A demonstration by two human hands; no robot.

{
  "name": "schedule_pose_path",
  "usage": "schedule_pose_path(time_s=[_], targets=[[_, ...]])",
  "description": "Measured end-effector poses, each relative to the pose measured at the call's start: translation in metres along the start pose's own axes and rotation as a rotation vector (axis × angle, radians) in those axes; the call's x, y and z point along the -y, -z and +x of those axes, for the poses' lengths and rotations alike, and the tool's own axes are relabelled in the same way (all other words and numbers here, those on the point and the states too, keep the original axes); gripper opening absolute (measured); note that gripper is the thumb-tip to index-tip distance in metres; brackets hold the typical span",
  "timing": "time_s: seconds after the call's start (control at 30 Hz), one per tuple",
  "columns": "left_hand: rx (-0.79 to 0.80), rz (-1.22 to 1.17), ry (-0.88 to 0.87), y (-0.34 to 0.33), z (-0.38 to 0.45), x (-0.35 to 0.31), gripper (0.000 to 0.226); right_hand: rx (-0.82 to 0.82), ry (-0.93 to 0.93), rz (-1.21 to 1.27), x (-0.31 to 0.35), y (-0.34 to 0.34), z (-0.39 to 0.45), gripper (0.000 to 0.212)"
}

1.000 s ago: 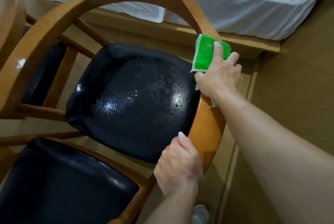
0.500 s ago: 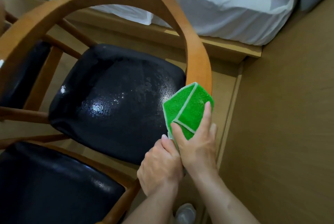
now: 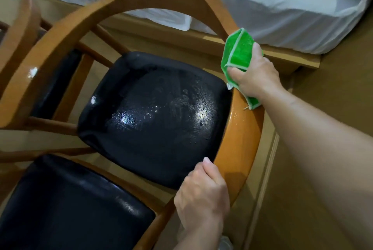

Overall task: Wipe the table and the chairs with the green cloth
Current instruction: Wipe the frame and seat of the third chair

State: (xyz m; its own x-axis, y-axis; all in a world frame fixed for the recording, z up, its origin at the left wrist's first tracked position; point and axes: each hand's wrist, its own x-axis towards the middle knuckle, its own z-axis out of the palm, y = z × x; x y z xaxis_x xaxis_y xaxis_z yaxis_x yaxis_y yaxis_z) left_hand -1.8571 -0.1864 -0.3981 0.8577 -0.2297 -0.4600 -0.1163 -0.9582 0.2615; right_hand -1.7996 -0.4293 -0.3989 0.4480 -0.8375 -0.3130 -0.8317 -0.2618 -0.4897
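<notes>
I take this for a bedroom; a bed with white sheets (image 3: 282,3) on a low wooden base (image 3: 282,58) stands just behind curved wooden chairs with black padded seats (image 3: 153,114).

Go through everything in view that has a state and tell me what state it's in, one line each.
green cloth: folded, gripped in the right hand, pressed on the chair's arm rail.
right hand: curled round the cloth.
left hand: gripping the wooden rail lower down.
wooden rail: glossy, wet-looking below the cloth.
black seat: wet, with shiny streaks.
near black seat: unoccupied, faint sheen.
white bedding: rumpled, hanging over the bed base.
</notes>
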Motion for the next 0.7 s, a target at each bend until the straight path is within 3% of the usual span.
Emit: schedule_pose_path(time_s=[0.27,0.37,0.47,0.7], targets=[[-0.026,-0.011,-0.03,0.004,-0.003,-0.002,0.065,-0.114,-0.102,0.235,-0.029,-0.027,-0.101,0.086],[0.0,-0.017,0.004,0.005,-0.002,-0.003,0.063,-0.01,-0.22,0.288,-0.043,-0.041,-0.163,0.057],[0.008,-0.018,0.018,0.004,-0.001,-0.004,0.063,0.087,-0.283,0.364,-0.051,-0.051,-0.201,0.05],[-0.011,0.015,0.005,0.003,0.001,-0.002,0.063,0.036,-0.274,0.431,-0.048,-0.044,-0.175,0.048]])
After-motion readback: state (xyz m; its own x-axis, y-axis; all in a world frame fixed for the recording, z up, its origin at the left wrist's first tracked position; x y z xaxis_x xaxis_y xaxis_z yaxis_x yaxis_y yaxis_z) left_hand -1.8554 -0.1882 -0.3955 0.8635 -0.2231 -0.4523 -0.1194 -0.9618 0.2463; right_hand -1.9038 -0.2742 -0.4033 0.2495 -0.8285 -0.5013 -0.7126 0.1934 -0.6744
